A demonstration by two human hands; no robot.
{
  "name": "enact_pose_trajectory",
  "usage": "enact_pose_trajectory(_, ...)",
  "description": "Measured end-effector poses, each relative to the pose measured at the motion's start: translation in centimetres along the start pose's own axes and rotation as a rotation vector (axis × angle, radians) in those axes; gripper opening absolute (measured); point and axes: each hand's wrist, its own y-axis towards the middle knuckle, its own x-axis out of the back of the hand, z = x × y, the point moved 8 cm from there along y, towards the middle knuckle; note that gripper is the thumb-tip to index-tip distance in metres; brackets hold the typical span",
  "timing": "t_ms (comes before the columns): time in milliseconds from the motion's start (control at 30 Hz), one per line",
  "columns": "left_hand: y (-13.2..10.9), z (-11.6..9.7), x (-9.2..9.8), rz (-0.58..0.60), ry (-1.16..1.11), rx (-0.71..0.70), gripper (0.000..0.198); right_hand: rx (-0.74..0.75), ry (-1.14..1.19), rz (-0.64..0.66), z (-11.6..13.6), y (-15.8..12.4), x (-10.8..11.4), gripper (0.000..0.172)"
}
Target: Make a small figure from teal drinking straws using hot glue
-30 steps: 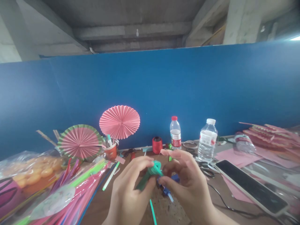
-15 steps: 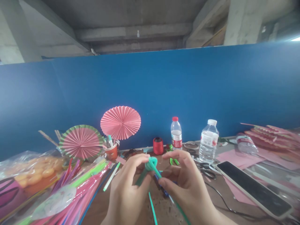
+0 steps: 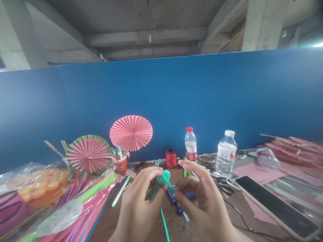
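A green pipe cleaner [image 3: 164, 177], wound into a small fuzzy coil, is held up at the centre. My left hand [image 3: 141, 193] pinches it between thumb and fingers. A strand runs from the coil to my right hand [image 3: 202, 193], whose thumb and bent fingers close on it while the index finger is raised. The strand's far part is hidden by the right hand. Just below the coil a dark blue pen-like tool with a pale tip [image 3: 174, 198] lies on the brown table [image 3: 176, 230]. A thin green stick-like piece [image 3: 165, 225] lies beneath my hands.
On the left are bags of pink pipe cleaners [image 3: 68, 218], a pen cup [image 3: 120, 164] and pleated paper fans [image 3: 131, 133]. A red thread spool [image 3: 171, 158] and bottles [image 3: 225, 154] stand behind. On the right are scissors [image 3: 224, 186], a phone [image 3: 275, 206] and pink paper.
The green strand that ran down past my right hand no longer shows there. It now ends from view at the right fingers. More of the blue tool is uncovered.
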Motion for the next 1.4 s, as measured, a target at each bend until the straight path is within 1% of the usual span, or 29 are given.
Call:
enact_pose_trajectory(100, 0.0, -0.4, -0.2, 0.062, 0.005, -0.074, 0.031, 0.004, -0.039, 0.067, 0.3, 0.2, 0.2, 0.04)
enact_pose_trajectory(167, 0.0, -0.6, -0.3, 0.09, -0.005, -0.127, 0.035, -0.039, -0.011, 0.09, 0.1, 0.4, 0.5, 0.036)
enact_pose_trajectory(233, 0.1, -0.8, -0.3, 0.1, -0.015, -0.17, 0.036, -0.117, 0.087, 0.093, -0.4, 0.6, 0.8, 0.03)
enact_pose_trajectory(333, 0.1, -1.1, -0.5, 0.125, -0.029, -0.215, 0.035, -0.228, 0.317, 0.099, -0.9, 0.8, 0.7, 0.026)
enact_pose_trajectory(400, 0.1, -1.3, -0.7, 0.15, -0.039, -0.232, 0.038, -0.272, 0.449, 0.1, -1.0, 1.0, 0.5, 0.025)
enact_pose_trajectory(500, 0.1, -1.5, -1.0, 0.176, -0.055, -0.242, 0.041, -0.326, 0.568, 0.075, -1.2, 1.2, 0.5, 0.024)
enact_pose_trajectory(667, 0.3, -1.5, -1.1, 0.18, -0.051, -0.243, 0.04, -0.384, 0.673, 0.06, -1.1, 1.3, 0.5, 0.019)
enact_pose_trajectory(767, 0.3, -1.2, -1.4, 0.203, -0.049, -0.214, 0.035, -0.419, 0.698, 0.054, -0.9, 1.4, 0.6, 0.019)
enact_pose_trajectory(867, 0.3, -0.8, -1.6, 0.232, -0.041, -0.178, 0.033, -0.454, 0.693, 0.037, -0.8, 1.4, 0.8, 0.02)
enact_pose_trajectory(1033, 0.4, 0.0, -2.1, 0.27, -0.03, -0.124, 0.032, -0.499, 0.608, -0.012, -1.1, 1.2, 1.2, 0.025)
enact_pose_trajectory(1133, 0.4, 0.3, -2.1, 0.266, -0.039, -0.104, 0.032, -0.497, 0.567, -0.039, -1.3, 1.2, 1.3, 0.026)
enact_pose_trajectory(1233, 0.4, 0.5, -2.1, 0.26, -0.043, -0.088, 0.032, -0.5, 0.504, -0.021, -1.8, 1.3, 1.2, 0.023)
enact_pose_trajectory(1333, 0.5, 0.8, -2.1, 0.275, -0.032, -0.075, 0.036, -0.475, 0.396, 0.007, -2.3, 1.7, 1.5, 0.018)
enact_pose_trajectory(1400, 0.4, 0.9, -2.0, 0.288, -0.039, -0.08, 0.038, -0.43, 0.215, 0.043, -2.3, 2.0, 2.0, 0.014)
